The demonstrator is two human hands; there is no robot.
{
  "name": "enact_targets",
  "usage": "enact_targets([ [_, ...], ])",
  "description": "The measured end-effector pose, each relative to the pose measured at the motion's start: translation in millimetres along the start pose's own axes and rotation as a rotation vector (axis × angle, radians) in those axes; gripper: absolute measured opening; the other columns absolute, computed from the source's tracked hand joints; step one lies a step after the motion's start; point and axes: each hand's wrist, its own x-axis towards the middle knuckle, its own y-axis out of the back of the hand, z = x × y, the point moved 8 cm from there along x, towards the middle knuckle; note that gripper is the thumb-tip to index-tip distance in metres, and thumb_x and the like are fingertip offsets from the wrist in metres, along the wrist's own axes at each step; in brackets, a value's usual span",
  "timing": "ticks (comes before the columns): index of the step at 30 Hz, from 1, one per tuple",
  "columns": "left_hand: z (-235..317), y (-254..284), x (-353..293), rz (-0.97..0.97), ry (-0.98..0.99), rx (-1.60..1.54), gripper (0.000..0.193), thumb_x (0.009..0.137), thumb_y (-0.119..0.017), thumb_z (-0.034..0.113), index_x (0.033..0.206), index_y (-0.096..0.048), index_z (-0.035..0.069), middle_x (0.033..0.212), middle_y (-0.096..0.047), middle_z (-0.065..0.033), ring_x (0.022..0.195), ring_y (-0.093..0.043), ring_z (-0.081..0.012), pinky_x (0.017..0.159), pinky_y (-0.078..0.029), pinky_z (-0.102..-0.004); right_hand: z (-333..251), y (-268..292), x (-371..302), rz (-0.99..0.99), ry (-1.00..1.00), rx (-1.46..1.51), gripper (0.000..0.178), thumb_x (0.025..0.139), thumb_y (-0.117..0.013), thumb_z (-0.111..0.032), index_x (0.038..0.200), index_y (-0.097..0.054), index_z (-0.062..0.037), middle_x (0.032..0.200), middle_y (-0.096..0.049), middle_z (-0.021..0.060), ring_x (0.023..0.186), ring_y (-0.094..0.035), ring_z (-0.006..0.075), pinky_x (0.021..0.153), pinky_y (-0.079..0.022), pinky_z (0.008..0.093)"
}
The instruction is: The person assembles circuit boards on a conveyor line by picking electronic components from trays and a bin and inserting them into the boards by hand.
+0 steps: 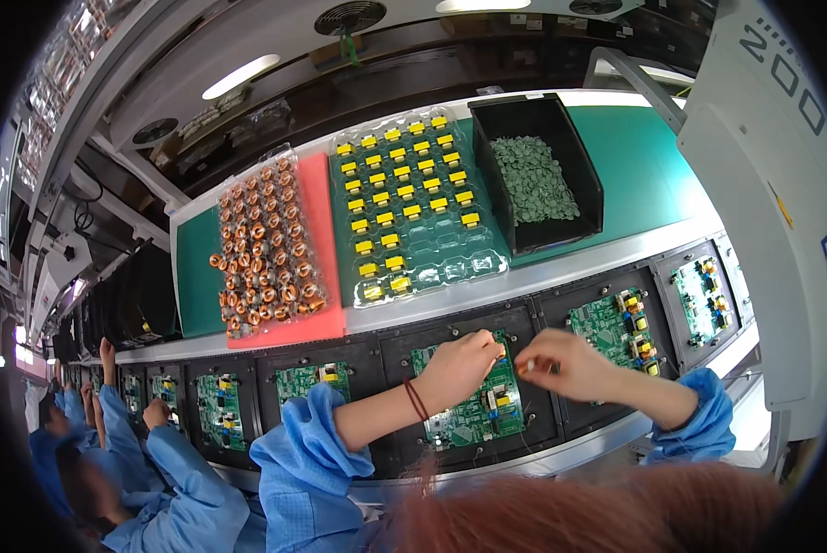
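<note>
My left hand (460, 367) is over the upper part of a green circuit board (446, 429). Its fingers are pinched at the board's upper right edge, and whatever is between them is hidden. Just right of that board, my right hand (566, 363) has its fingers curled round a small copper-coloured part (524, 367), which shows at the fingertips. Yellow and dark components (498, 400) stand on the board's right side, below my hands. The board lies in a black carrier frame (544, 405).
Behind the carriers stand a tray of copper coils (266, 249) on a red sheet (326, 249), a clear tray of yellow transformers (404, 198) and a black bin (579, 175) of small green discs (533, 180). More boards (616, 327) line both sides. Co-workers in blue sleeves (192, 479) work at left.
</note>
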Motion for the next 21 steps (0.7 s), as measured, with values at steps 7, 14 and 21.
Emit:
enact_targets([
  [7, -3, -7, 14, -0.09, -0.026, 0.065, 0.012, 0.085, -0.058, 0.015, 0.092, -0.062, 0.006, 0.087, -0.055, -0.007, 0.081, -0.062, -0.0229, 0.066, -0.054, -0.0337, -2, -35, -23, -0.017, 0.027, -0.06, 0.022, 0.084, -0.061, -0.003, 0.106, -0.059, -0.0017, 0.099, -0.059, 0.0114, 0.078, -0.065, 0.0248, 0.067, -0.055, 0.0306],
  [14, 6, -11, 18, -0.07, -0.026, 0.057, 0.008, 0.079, -0.06, 0.008, 0.085, -0.061, 0.003, 0.084, -0.055, -0.0097, 0.077, -0.061, -0.0258, 0.065, -0.053, -0.0354, -8, -47, -38, -0.004, 0.156, -0.196, 0.016, 0.083, -0.062, -0.005, 0.099, -0.06, -0.005, 0.096, -0.058, 0.0095, 0.077, -0.064, 0.0256, 0.064, -0.055, 0.0325],
  [21, 6, -4, 25, -0.063, -0.064, 0.004, 0.007, 0.079, -0.06, 0.008, 0.084, -0.062, 0.003, 0.084, -0.056, -0.01, 0.077, -0.062, -0.0267, 0.068, -0.053, -0.036, 1, -55, -40, -0.022, 0.161, -0.325, 0.018, 0.082, -0.062, -0.006, 0.099, -0.06, -0.0047, 0.093, -0.054, 0.0081, 0.076, -0.062, 0.0239, 0.065, -0.055, 0.0318],
])
